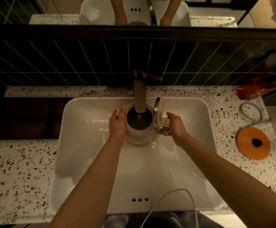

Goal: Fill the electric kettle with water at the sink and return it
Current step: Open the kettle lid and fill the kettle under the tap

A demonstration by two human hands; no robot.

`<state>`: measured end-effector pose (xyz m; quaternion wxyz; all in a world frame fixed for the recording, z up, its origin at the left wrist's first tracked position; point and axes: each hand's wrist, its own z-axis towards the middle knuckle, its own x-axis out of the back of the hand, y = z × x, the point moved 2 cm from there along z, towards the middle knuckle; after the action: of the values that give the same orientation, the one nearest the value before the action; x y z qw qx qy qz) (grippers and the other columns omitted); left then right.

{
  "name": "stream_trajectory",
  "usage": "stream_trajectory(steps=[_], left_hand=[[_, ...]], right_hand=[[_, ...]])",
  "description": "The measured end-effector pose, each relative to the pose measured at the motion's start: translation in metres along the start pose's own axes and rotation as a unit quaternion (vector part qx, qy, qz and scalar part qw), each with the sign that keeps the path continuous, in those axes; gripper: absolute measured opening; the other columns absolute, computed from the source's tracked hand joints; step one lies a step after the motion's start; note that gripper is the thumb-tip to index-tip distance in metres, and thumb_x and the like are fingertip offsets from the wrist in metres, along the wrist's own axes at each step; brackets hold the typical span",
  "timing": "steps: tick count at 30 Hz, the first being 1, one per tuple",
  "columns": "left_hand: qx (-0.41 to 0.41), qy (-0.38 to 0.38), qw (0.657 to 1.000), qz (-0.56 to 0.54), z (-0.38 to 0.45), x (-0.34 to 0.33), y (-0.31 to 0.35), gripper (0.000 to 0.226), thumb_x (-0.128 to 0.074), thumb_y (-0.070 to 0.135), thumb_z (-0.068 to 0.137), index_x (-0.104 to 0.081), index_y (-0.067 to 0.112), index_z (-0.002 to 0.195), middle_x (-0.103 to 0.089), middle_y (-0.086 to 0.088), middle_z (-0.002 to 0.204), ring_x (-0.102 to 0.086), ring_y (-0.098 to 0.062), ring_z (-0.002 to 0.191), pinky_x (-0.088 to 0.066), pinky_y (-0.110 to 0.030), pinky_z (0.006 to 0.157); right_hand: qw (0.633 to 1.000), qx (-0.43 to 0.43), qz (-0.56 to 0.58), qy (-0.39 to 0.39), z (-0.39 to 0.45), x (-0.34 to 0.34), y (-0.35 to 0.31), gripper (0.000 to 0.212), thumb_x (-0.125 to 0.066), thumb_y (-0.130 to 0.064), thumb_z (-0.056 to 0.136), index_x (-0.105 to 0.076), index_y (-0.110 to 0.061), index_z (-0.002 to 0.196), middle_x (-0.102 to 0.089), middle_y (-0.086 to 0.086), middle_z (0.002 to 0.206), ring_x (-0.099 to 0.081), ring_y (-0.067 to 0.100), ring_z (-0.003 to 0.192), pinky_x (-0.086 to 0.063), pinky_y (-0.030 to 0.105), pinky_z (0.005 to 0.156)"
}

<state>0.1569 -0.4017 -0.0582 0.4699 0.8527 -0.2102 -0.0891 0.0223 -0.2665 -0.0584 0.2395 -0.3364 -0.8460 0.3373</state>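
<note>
A white electric kettle (137,135) is held upright inside the white sink (84,145), right under the faucet spout (140,96). Its lid (159,112) is flipped up to the right. A thin stream of water runs from the spout into the dark opening. My left hand (118,124) is wrapped around the kettle's left side. On the right, my right hand (175,125) grips the kettle's handle.
An orange round kettle base (253,143) lies on the speckled counter (19,170) to the right, with a grey coiled cord (250,112) behind it. A white cable (171,191) hangs over the sink's front edge. Dark tiles and a mirror stand behind the faucet.
</note>
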Motion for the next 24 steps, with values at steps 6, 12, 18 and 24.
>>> stream_trajectory(steps=[6,12,18,24], left_hand=[[-0.006,0.005,1.0,0.009,0.003,0.0,0.0,0.014,-0.051,0.042,0.098,-0.057,0.034,0.087,-0.063,0.012,0.089,-0.06,-0.005,0.086,-0.046,-0.025,0.079],[0.002,0.01,1.0,0.01,-0.002,-0.004,0.003,0.014,-0.05,0.038,0.099,-0.058,0.029,0.092,-0.056,0.017,0.089,-0.055,-0.01,0.091,-0.04,-0.018,0.069],[0.026,0.015,0.999,0.009,0.0,-0.004,0.009,0.026,-0.053,0.045,0.095,-0.059,0.024,0.11,-0.066,-0.002,0.112,-0.061,-0.022,0.11,-0.048,-0.035,0.092],[0.04,0.019,0.999,-0.004,0.002,-0.003,0.013,0.051,-0.055,0.051,0.091,-0.06,0.014,0.125,-0.068,-0.01,0.12,-0.062,-0.026,0.112,-0.048,-0.046,0.102]], right_hand=[[1.0,0.01,0.001,-0.006,-0.004,0.0,-0.004,0.041,-0.031,-0.033,0.099,-0.059,-0.003,0.095,-0.055,0.02,0.084,-0.054,0.03,0.08,-0.049,0.053,0.091],[0.998,0.043,0.002,-0.04,-0.01,0.007,0.004,0.067,-0.035,-0.052,0.091,-0.06,0.011,0.089,-0.062,0.026,0.082,-0.06,0.039,0.082,-0.048,0.054,0.094],[0.988,0.151,0.027,-0.008,-0.024,0.007,0.014,0.037,-0.055,-0.041,0.087,-0.057,-0.013,0.112,-0.067,-0.012,0.101,-0.062,0.014,0.1,-0.05,0.054,0.095],[0.977,0.211,0.005,0.03,-0.03,-0.005,0.026,0.032,-0.049,-0.033,0.098,-0.048,-0.018,0.126,-0.061,0.001,0.12,-0.061,-0.003,0.1,-0.049,0.009,0.076]])
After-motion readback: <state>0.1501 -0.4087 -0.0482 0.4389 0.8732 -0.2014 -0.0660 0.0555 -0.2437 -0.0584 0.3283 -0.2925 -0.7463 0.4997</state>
